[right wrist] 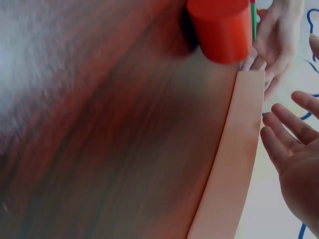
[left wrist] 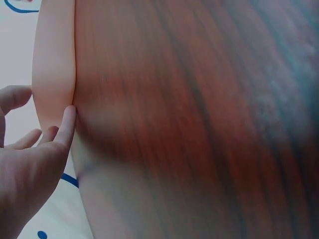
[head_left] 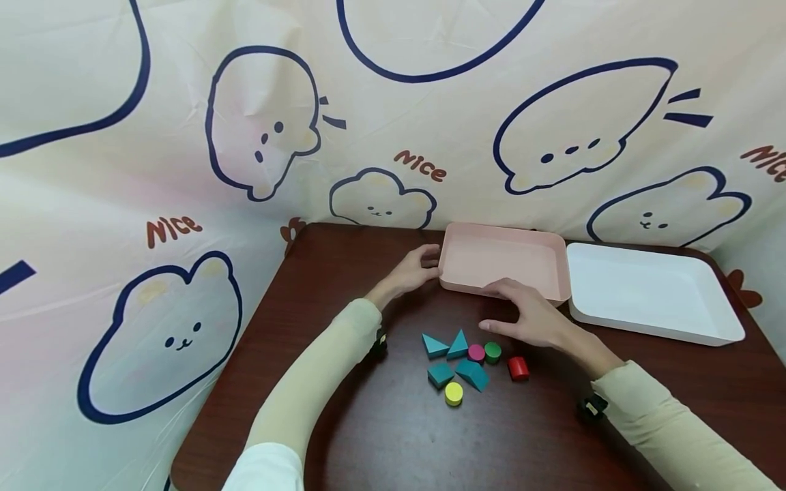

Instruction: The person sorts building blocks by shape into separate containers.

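Note:
A pink tray (head_left: pixel 503 258) stands toward the back of the dark wooden table. My left hand (head_left: pixel 416 268) is at its left end, fingers loosely bent and fingertips against the outer wall; in the left wrist view that hand (left wrist: pixel 35 169) touches the tray's wall (left wrist: pixel 55 59). The right hand (head_left: pixel 531 315) hovers by the tray's front edge, thumb and fingers spread, nothing held. In the right wrist view its fingers (right wrist: pixel 291 132) are beside the tray wall (right wrist: pixel 229 149). Between the forearms lie teal triangular blocks (head_left: pixel 458 345) and a red cylinder (head_left: pixel 518 368).
A white tray (head_left: pixel 653 290) adjoins the pink one on the right. Nearby lie a magenta disc (head_left: pixel 475 352), a green cylinder (head_left: pixel 492 352), a yellow cylinder (head_left: pixel 454 393), a teal block (head_left: pixel 440 374) and another teal block (head_left: pixel 472 374). A printed cloth (head_left: pixel 393 123) hangs behind the table.

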Tool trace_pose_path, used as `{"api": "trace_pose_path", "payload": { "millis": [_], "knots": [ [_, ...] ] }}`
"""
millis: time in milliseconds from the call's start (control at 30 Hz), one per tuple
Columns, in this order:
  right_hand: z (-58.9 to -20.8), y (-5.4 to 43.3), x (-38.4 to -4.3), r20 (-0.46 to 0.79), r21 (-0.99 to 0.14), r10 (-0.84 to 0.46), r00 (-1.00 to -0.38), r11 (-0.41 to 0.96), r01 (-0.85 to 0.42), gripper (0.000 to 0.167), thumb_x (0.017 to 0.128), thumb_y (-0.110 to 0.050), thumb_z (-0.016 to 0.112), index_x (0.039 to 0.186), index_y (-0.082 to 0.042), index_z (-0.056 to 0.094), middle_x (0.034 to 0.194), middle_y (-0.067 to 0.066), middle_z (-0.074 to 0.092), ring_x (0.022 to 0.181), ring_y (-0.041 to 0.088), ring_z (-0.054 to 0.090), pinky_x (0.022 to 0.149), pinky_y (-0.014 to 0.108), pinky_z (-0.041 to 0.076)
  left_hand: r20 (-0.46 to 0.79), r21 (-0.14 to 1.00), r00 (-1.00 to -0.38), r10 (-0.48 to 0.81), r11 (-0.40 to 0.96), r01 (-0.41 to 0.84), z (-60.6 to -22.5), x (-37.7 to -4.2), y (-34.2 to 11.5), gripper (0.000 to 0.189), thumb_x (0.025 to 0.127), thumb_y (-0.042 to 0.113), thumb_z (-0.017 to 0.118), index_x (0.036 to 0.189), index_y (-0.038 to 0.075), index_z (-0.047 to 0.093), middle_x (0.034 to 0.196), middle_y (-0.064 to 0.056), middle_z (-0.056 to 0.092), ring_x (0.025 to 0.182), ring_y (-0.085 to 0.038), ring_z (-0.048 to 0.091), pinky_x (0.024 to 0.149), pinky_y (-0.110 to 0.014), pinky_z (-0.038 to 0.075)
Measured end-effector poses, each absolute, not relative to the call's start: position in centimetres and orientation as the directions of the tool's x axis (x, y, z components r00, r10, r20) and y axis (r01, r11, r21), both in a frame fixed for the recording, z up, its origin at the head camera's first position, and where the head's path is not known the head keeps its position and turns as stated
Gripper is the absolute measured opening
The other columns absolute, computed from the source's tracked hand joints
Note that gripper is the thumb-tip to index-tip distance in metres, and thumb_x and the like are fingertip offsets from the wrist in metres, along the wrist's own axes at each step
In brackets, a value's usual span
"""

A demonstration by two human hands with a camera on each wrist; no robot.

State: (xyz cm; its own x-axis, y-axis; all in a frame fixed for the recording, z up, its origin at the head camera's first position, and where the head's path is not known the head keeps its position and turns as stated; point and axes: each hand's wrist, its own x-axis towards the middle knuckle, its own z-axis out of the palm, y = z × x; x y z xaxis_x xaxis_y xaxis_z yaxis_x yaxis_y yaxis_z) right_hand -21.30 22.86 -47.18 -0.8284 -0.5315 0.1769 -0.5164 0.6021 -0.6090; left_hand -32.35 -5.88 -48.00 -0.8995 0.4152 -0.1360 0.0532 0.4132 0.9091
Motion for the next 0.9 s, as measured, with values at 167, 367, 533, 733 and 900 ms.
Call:
{"api": "trace_pose_path", "payload": {
  "millis": [167,367,533,733,900],
  "knots": [
    [-47.5,22.1,-20.9,0.146,-0.633,-0.552,-0.821,0.585,-0.506,0.066,0.089,-0.055,0.082,0.143,-0.023,0.061,0.137,0.007,0.065,0.123,0.031,0.06,0.105,0.059,0.052,-0.141,0.915,-0.891,0.431,0.4,0.048,-48.1,-32.3,-5.6,0.062,0.107,0.01,0.062,0.163,0.008,0.037,0.165,-0.013,0.042,0.144,-0.031,0.051,0.116,-0.045,0.046],
    [-48.1,21.3,-20.7,0.141,-0.611,-0.575,-0.806,0.589,-0.528,0.067,0.09,-0.059,0.08,0.141,-0.017,0.064,0.134,-0.002,0.066,0.121,0.02,0.062,0.105,0.053,0.053,-0.127,0.918,-0.891,0.437,0.393,0.062,-48.1,-32.1,-5.4,0.06,0.107,0.009,0.06,0.163,0.007,0.038,0.164,-0.014,0.043,0.144,-0.032,0.052,0.114,-0.045,0.048],
    [-48.6,20.5,-20.5,0.166,-0.602,-0.611,-0.774,0.558,-0.571,0.062,0.092,-0.056,0.079,0.136,-0.013,0.068,0.13,-0.008,0.066,0.12,0.015,0.061,0.106,0.052,0.052,-0.117,0.918,-0.9,0.42,0.392,0.063,-48.2,-31.8,-5.3,0.06,0.106,0.007,0.06,0.163,0.007,0.038,0.162,-0.015,0.045,0.142,-0.031,0.053,0.113,-0.045,0.049],
    [-48.9,19.8,-20.3,0.173,-0.602,-0.638,-0.75,0.534,-0.593,0.057,0.092,-0.055,0.08,0.129,-0.012,0.07,0.124,-0.008,0.066,0.115,0.015,0.063,0.103,0.048,0.054,-0.115,0.917,-0.906,0.407,0.393,0.06,-48.3,-31.7,-5.2,0.06,0.106,0.007,0.059,0.162,0.006,0.039,0.162,-0.015,0.045,0.141,-0.031,0.054,0.111,-0.044,0.051],
    [-49.0,19.4,-20.1,0.162,-0.606,-0.653,-0.74,0.526,-0.597,0.059,0.092,-0.058,0.079,0.128,-0.011,0.07,0.122,-0.008,0.066,0.113,0.018,0.065,0.101,0.045,0.055,-0.123,0.925,-0.903,0.412,0.377,0.046,-48.3,-31.3,-5.2,0.061,0.105,0.005,0.059,0.162,0.005,0.038,0.162,-0.015,0.044,0.141,-0.032,0.054,0.11,-0.044,0.052]
  ]
}}
